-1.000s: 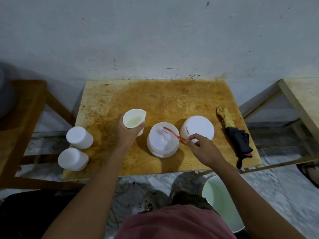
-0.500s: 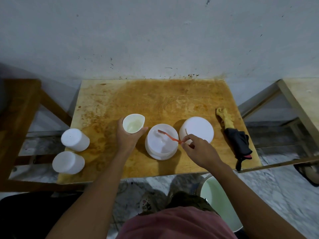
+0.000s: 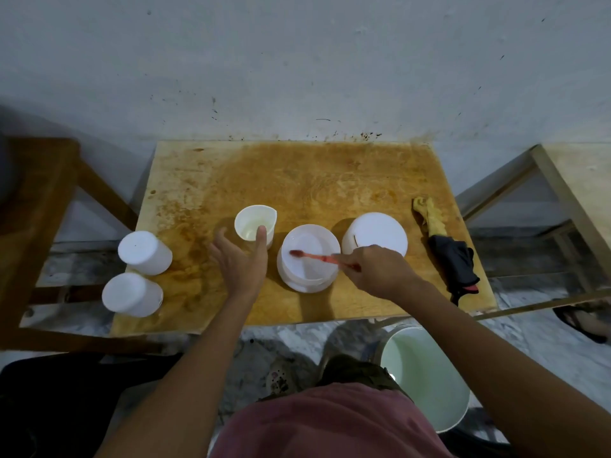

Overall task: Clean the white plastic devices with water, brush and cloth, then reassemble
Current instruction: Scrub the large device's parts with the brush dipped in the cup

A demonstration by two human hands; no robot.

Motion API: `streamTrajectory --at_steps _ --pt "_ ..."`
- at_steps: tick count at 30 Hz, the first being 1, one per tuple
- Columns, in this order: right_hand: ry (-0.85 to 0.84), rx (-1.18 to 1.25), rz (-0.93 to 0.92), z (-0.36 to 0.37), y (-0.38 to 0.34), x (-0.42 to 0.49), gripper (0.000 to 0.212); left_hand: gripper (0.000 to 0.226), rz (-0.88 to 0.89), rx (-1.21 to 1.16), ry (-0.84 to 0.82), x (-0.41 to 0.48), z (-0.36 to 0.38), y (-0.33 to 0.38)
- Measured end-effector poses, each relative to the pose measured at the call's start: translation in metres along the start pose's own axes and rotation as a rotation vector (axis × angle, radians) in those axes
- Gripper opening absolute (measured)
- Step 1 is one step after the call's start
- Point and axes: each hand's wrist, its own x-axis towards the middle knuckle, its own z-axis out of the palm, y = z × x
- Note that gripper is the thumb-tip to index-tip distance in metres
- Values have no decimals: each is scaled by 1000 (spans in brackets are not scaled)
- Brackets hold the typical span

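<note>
Stained wooden table (image 3: 297, 180) against grey wall (image 3: 297, 61); left fingers (image 3: 262, 241) spread, right fingers (image 3: 355, 259) pinching brush (image 3: 310, 256).

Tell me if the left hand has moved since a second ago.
Yes. The left hand has let go of the cup: its fingers have opened and swung left, away from it; only the thumb overlaps the cup's near side.

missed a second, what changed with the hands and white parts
The left hand let go of the small white spouted plastic cup and now lies open beside it. The right hand, still pinching the thin red toothbrush, slid its head leftward across the round white plastic dish. The cup, the dish, the white plastic dome, the two white cylinders and the yellow-and-dark cloth stayed put.
</note>
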Motion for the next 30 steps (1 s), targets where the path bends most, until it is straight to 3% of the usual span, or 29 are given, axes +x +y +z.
streamTrajectory --at_steps 3,7,12,15,19,23,30 --pt "34 -7 27 -7 7 -3 36 61 57 20 59 -28 1 -7" --pt "-65 177 32 -11 12 -12 33 32 121 -73 -136 -39 1 -11" --pt "34 137 68 0 4 -10 34 33 130 -83 -313 -36 4 -12" --pt "55 135 119 2 3 -9 34 36 61 -122 -327 -34 6 -11" --pt "-17 237 20 8 -11 -11 35 35 -17 -131 -357 -30 3 -11" --pt "93 134 31 15 -29 2 38 35 -40 -142 -354 -26 -7 -15" --pt "133 12 104 7 -21 -4 41 34 -22 -159 -334 -28 -2 -10"
